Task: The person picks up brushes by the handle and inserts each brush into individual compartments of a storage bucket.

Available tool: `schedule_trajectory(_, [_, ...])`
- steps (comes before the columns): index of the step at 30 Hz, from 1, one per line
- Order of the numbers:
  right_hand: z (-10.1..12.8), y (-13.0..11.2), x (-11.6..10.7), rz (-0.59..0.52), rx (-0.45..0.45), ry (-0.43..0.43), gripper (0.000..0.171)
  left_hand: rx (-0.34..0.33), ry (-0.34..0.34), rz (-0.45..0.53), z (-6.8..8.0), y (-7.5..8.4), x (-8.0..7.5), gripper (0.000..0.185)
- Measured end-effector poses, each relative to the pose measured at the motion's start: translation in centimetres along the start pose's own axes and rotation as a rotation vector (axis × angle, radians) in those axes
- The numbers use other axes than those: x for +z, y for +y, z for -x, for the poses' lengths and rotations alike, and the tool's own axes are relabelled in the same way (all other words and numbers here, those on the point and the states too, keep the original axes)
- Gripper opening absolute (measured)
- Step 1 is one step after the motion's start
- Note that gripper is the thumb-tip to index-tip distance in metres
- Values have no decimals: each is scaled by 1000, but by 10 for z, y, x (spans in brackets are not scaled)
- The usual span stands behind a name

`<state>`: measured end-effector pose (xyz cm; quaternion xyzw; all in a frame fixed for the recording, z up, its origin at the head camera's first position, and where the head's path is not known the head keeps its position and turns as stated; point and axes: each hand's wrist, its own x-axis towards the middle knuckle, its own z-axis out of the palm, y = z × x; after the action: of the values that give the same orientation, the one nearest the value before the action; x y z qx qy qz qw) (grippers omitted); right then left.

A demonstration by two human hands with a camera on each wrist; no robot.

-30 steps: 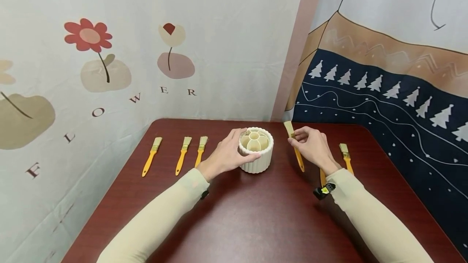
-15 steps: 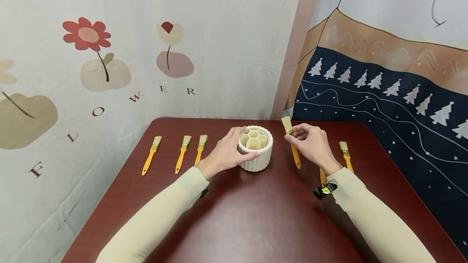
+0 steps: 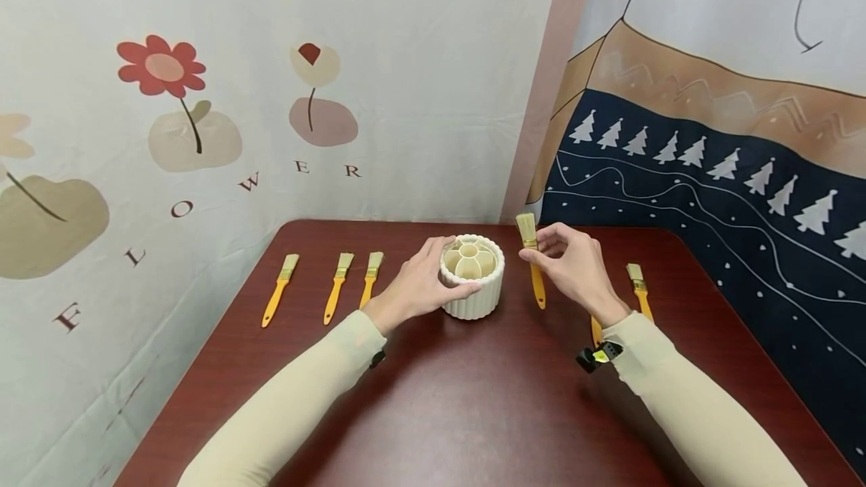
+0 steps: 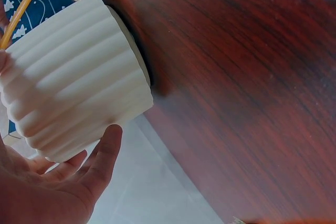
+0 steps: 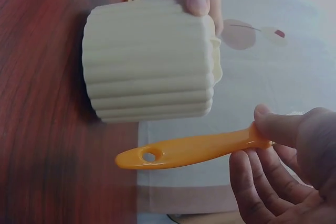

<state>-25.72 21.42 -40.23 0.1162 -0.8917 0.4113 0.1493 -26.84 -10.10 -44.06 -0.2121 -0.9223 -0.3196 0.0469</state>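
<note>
Head view shows the left hand (image 3: 414,288) curled round the white ribbed holder (image 3: 471,276), which stands on the dark red desk (image 3: 473,412). Just to its right, the right hand (image 3: 575,269) pinches a yellow brush (image 3: 532,261), bristles up, off the desk. Three more brushes (image 3: 336,285) lie at the left. Another brush (image 3: 638,288) lies right, maybe two.

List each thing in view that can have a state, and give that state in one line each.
Ribbed holder: upright on the table, gripped by left hand.
Lifted brush: off the table, bristles up, pinched by right hand.
Three brushes: flat, left of holder.
Brush: flat, right side.
</note>
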Motion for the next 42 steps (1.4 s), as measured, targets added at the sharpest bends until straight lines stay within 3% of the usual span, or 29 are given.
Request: schedule_trajectory(42, [10, -57, 7, -209, -196, 103, 26, -2, 8, 14, 1, 1, 1, 107])
